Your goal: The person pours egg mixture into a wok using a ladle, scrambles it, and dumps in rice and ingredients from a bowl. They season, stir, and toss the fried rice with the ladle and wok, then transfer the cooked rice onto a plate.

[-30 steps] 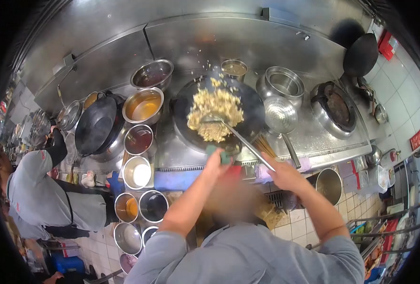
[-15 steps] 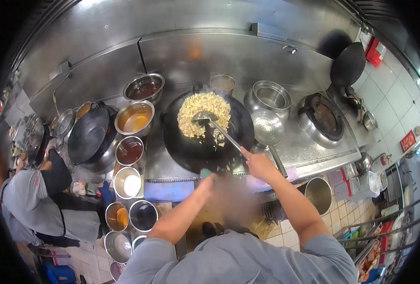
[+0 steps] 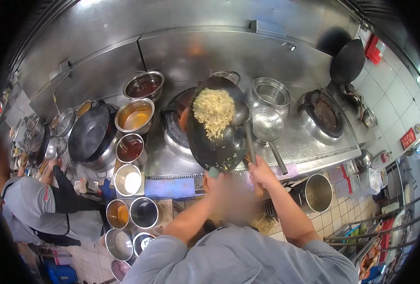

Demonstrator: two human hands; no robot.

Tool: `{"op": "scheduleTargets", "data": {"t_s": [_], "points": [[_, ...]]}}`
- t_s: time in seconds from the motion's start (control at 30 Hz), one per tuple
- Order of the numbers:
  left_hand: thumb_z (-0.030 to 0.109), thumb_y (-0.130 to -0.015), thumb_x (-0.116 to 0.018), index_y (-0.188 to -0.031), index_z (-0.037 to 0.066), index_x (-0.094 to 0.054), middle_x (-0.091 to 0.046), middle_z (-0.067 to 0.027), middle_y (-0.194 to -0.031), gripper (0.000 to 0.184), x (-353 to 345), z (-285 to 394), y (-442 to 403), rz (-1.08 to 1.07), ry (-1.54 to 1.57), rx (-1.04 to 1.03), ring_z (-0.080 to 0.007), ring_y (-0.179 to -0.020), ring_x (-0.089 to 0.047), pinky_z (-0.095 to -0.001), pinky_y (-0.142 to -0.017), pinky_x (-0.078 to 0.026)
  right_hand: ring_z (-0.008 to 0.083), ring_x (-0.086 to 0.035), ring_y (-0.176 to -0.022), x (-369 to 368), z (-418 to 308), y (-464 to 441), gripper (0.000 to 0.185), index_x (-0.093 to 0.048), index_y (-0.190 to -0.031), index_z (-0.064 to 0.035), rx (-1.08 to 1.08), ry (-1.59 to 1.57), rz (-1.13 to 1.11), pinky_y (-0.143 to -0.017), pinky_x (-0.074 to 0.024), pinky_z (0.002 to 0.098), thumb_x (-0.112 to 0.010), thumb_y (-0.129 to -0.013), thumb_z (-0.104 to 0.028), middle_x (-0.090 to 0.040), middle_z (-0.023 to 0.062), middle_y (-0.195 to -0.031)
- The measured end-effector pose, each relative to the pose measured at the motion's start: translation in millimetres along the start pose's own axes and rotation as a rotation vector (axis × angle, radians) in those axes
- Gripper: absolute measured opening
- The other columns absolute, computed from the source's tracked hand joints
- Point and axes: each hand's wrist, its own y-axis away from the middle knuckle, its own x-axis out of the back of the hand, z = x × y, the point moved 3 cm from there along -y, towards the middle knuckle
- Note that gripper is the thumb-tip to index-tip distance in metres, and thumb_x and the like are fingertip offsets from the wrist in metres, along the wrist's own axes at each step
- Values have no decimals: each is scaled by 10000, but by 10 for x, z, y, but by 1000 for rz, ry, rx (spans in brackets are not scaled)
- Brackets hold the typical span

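Observation:
My left hand (image 3: 214, 182) grips the near rim of a large black wok (image 3: 210, 151), with a green cloth (image 3: 213, 172) at the fingers. The wok is tilted and sits off to the right of its burner (image 3: 176, 125), whose glowing inside shows. A pale yellow heap of what looks like fried rice (image 3: 213, 106) lies in the far half of the wok, slightly blurred. Loose bits and green specks are near the close rim. My right hand (image 3: 262, 173) is closed round the handle of a ladle (image 3: 239, 113). Its bowl is at the wok's right side.
Left of the burner stand bowls of amber liquid (image 3: 135, 117) and dark red liquid (image 3: 130, 149), plus a pot with white contents (image 3: 128, 180). A perforated strainer (image 3: 267, 124) rests at right by a steel pot (image 3: 271, 92). A co-worker (image 3: 44, 203) is at the far left.
The wok has lifted off its burner, moved right and tilted, uncovering the burner. The ladle has left the food for the wok's right side. The food has shifted within the wok.

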Motion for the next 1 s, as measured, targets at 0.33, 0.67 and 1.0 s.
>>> {"op": "scheduleTargets", "data": {"t_s": [0.33,0.67,1.0], "points": [[147,-871,-571,-953,95,-530,-576,-61,-885,106,217,693,-19,-528,1108,834,-191,-787,-558,-357,-652,-527,33,-496,-534,341,-505,302,172,-512,-1058,-28,-741,-1418,-703,-474,-416,199,-460,-1001,-182,-498,-9,-726],[211,-901,-564,-996,76,-526,-575,-67,-866,170,375,576,-362,-476,979,814,-210,-734,-572,-376,-640,-535,25,-489,-567,481,-756,325,239,-511,-1177,-15,-654,-1535,-858,-481,-418,198,-463,-1002,-171,-485,-18,-760],[-1,-786,-609,-1154,85,-459,-563,-83,-949,406,305,-674,-425,-5,415,12,-195,-812,-582,-345,-677,-512,13,-461,-525,376,-871,313,264,-508,-1198,-11,-871,-1263,-786,-449,-410,192,-456,-982,-154,-478,-18,-746]]}}
